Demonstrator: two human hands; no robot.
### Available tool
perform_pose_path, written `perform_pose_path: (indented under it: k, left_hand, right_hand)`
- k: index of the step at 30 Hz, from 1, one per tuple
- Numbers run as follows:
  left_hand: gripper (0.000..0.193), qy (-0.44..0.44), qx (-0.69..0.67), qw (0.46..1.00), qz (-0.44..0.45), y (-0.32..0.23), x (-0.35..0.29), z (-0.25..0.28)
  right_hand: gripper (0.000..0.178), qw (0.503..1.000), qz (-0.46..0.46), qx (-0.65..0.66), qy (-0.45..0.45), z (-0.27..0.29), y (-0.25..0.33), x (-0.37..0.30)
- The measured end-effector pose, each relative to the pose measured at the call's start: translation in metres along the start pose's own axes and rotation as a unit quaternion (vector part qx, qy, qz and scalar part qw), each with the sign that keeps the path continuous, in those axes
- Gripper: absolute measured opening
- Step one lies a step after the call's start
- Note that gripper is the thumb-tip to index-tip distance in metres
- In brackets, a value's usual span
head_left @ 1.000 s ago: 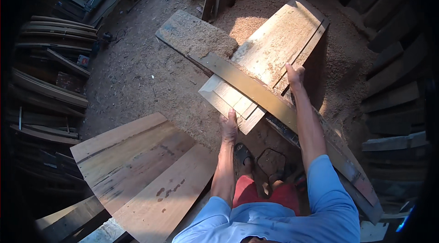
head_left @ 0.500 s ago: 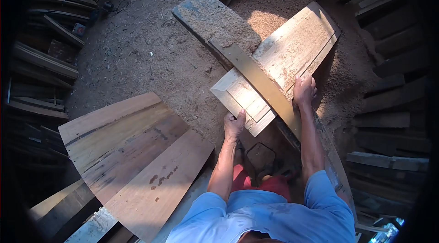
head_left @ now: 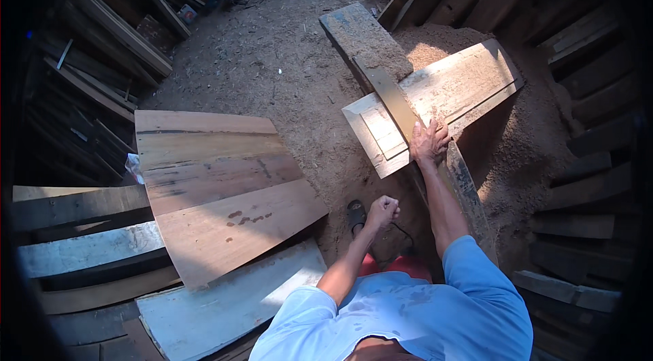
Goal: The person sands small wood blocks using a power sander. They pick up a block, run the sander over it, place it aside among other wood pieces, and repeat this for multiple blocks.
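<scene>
the left hand (head_left: 384, 209) hangs free, fingers curled together. beyond it, the tan bar (head_left: 393, 99) crosses over the pale panel (head_left: 459, 88); the right hand (head_left: 430, 141) lies there, fingers slightly apart, seemingly steadying. shifting the panel would call for both hands.

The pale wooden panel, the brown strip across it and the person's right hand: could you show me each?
Pale panel (head_left: 464, 83): head view, sawdust-strewn upper face.
Brown strip (head_left: 392, 99): head view, flat upper side.
Right hand (head_left: 428, 143): head view, back of the hand.
</scene>
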State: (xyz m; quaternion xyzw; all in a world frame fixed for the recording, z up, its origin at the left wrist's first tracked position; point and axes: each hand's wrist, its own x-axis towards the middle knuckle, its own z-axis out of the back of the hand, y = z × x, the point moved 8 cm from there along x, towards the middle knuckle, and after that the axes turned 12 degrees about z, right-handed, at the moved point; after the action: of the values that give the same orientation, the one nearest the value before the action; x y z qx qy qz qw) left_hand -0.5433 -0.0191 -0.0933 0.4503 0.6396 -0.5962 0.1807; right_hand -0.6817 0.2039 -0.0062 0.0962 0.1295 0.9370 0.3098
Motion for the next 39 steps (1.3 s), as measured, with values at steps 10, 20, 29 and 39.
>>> perform_pose_path:
  k: [10, 20, 29, 39]
  left_hand:
    - [0.053, -0.562, 0.267, 0.760, -0.186, -0.056, -0.319, 0.295]
    - [0.090, -0.939, 0.193, 0.251, 0.137, 0.007, -0.803, 0.451]
    - [0.053, -0.867, 0.203, 0.275, 0.362, -0.018, -0.842, 0.484]
    - [0.045, -0.834, 0.045, 0.500, -0.227, -0.093, -0.662, 0.418]
  right_hand:
    - [0.063, 0.997, -0.065, -0.033, 0.027, -0.053, -0.032, 0.019]
    - [0.071, 0.997, -0.045, -0.056, 0.022, -0.057, -0.032, 0.031]
    - [0.060, 0.998, -0.051, -0.044, 0.006, -0.060, -0.048, 0.039]
    - [0.052, 0.985, -0.053, -0.144, 0.082, -0.041, -0.017, 0.029]
